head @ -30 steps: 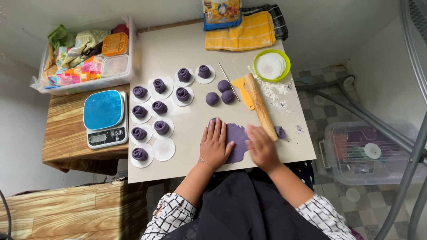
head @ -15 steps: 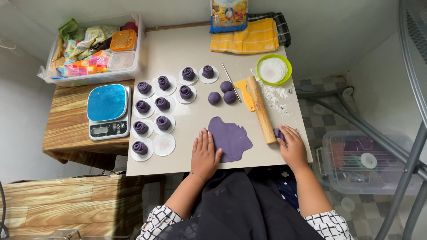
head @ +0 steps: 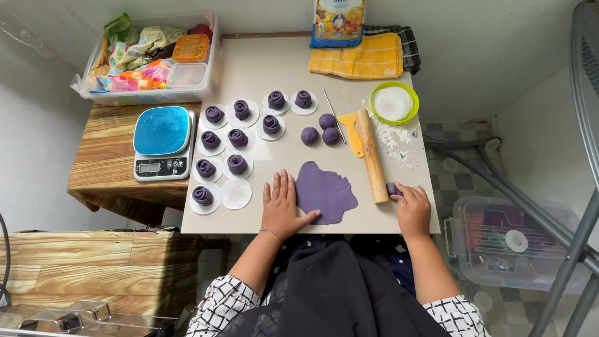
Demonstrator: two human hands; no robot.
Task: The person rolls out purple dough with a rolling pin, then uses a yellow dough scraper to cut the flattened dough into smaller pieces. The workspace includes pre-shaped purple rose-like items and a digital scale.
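- Now my left hand (head: pixel 282 209) lies flat, fingers spread, at the left edge of the rolled purple dough sheet (head: pixel 324 191) near the table's front.
- My right hand (head: pixel 412 209), off the sheet since a second ago, pinches a small purple dough piece (head: pixel 393 188) beside the rolling pin (head: pixel 372 156).
- A blue-and-yellow bag (head: pixel 337 22) stands at the far edge by a yellow cloth (head: pixel 365 60).

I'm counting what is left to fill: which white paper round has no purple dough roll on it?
The bare white round in the nearest row, beside the left hand; every other round carries a rolled purple piece.
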